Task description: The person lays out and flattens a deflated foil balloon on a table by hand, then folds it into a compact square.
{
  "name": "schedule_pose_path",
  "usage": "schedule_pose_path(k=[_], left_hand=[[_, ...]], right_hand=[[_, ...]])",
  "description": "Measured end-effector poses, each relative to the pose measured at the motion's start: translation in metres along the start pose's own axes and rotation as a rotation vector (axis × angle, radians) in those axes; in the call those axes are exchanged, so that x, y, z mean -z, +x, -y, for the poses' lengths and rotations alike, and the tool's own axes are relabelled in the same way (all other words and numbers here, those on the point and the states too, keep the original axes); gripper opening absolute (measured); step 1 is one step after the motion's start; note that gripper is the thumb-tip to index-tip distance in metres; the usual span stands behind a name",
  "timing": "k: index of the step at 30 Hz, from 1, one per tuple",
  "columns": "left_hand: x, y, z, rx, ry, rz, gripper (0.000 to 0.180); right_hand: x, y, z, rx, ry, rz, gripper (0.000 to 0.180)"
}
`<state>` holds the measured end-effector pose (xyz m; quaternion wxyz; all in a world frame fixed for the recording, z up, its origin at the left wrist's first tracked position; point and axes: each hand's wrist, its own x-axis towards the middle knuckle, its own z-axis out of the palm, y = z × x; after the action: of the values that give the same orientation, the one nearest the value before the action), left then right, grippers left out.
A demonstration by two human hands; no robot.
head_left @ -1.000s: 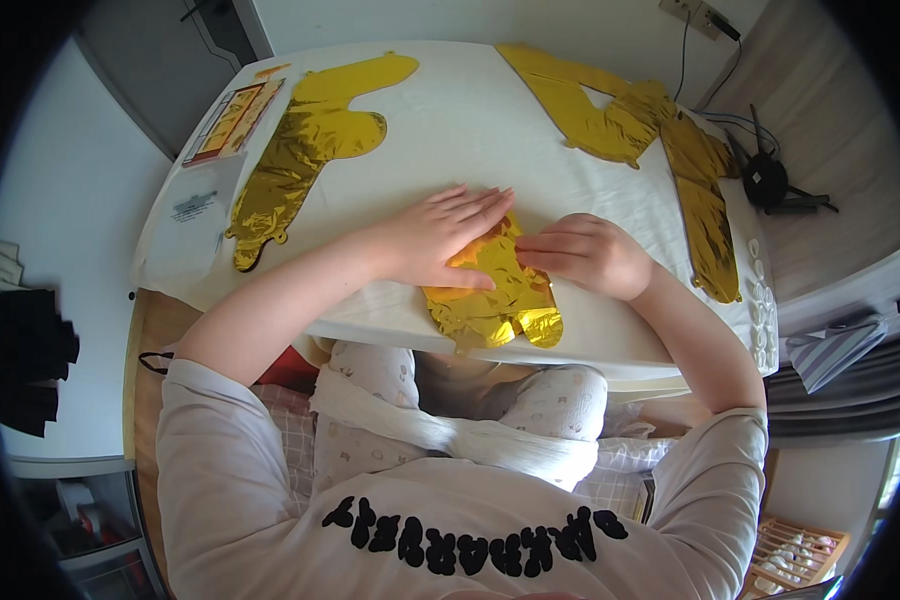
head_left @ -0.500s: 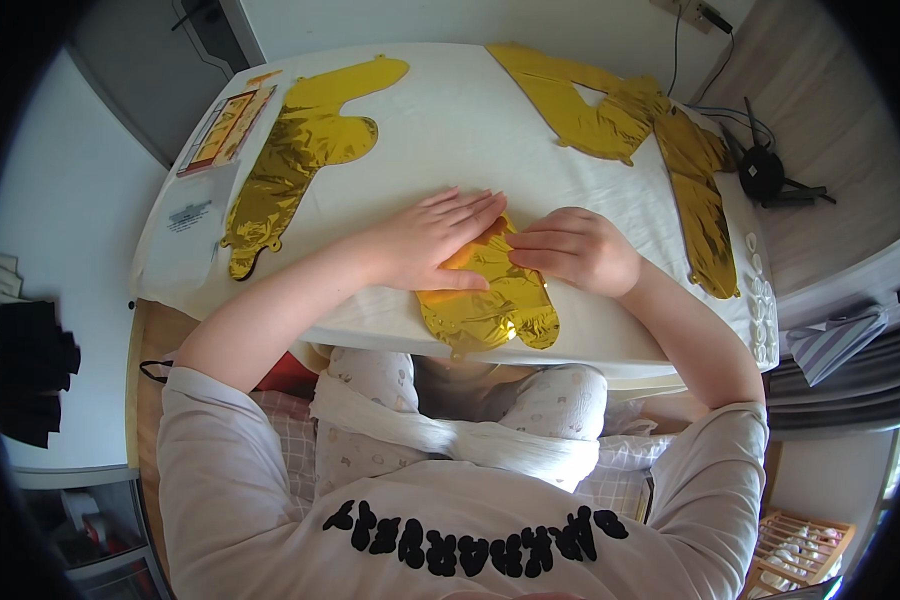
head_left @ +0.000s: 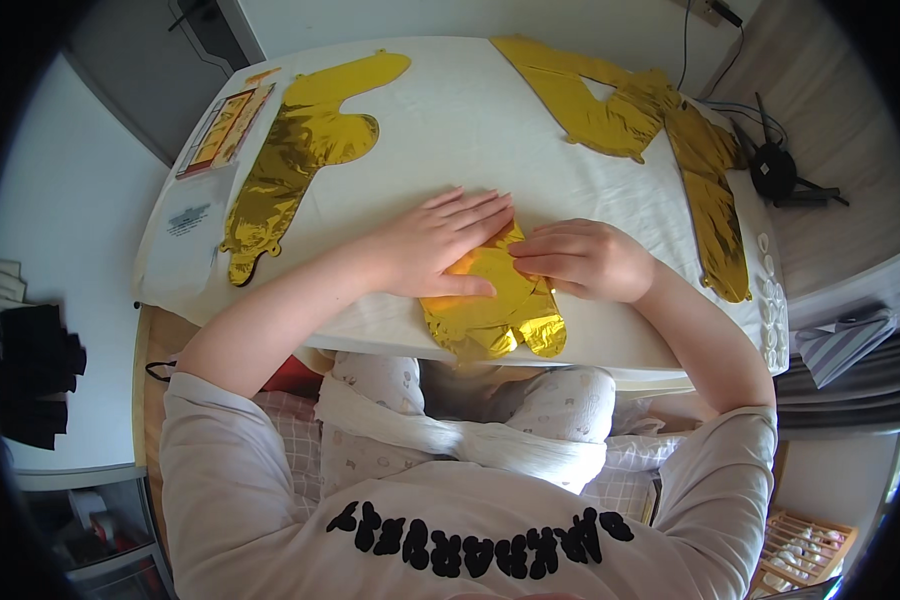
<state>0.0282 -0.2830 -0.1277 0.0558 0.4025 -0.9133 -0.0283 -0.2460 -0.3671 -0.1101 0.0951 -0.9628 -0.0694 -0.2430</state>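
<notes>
A flat, deflated gold foil balloon [head_left: 498, 312] lies at the near edge of the white table [head_left: 450, 130], folded into a small bundle. My left hand [head_left: 432, 243] presses flat on its upper left part with fingers spread. My right hand [head_left: 587, 259] rests on its upper right edge, fingers curled and pinching the foil fold. The lower lobes of the balloon hang slightly over the table's front edge.
A long gold foil balloon [head_left: 295, 155] lies flat at the table's left. Another gold foil balloon [head_left: 650, 120] stretches across the far right. A clear packet with an orange card [head_left: 215, 135] sits at the left edge. A black cabled device [head_left: 775, 175] stands beyond the right side.
Both hands have stayed on the folded balloon; the left hand has slid slightly lower over the foil and the right fingers have shifted along the fold.
</notes>
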Motion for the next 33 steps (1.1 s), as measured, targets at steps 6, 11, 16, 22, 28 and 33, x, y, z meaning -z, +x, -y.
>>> schedule_pose_path(k=[6, 11, 16, 22, 28, 33], left_hand=[[0.003, -0.001, -0.002, 0.004, -0.011, 0.004, 0.094], [0.002, 0.0, -0.002, 0.01, -0.024, -0.002, 0.095], [0.004, 0.002, -0.003, 0.005, -0.003, 0.01, 0.096], [0.005, 0.0, -0.004, 0.027, -0.052, 0.002, 0.099], [0.006, 0.001, -0.004, 0.078, -0.138, -0.022, 0.11], [0.005, -0.002, -0.002, 0.072, -0.211, -0.088, 0.11]], right_hand=[[0.001, 0.003, -0.001, 0.079, -0.151, -0.017, 0.029], [-0.001, 0.006, -0.001, 0.11, -0.168, -0.051, 0.026], [-0.005, 0.004, -0.003, 0.135, -0.198, -0.073, 0.023], [-0.002, 0.005, 0.0, 0.095, -0.174, 0.019, 0.023], [-0.005, 0.006, -0.001, 0.109, -0.169, -0.012, 0.023], [-0.004, 0.008, 0.002, 0.131, -0.223, -0.05, 0.021]])
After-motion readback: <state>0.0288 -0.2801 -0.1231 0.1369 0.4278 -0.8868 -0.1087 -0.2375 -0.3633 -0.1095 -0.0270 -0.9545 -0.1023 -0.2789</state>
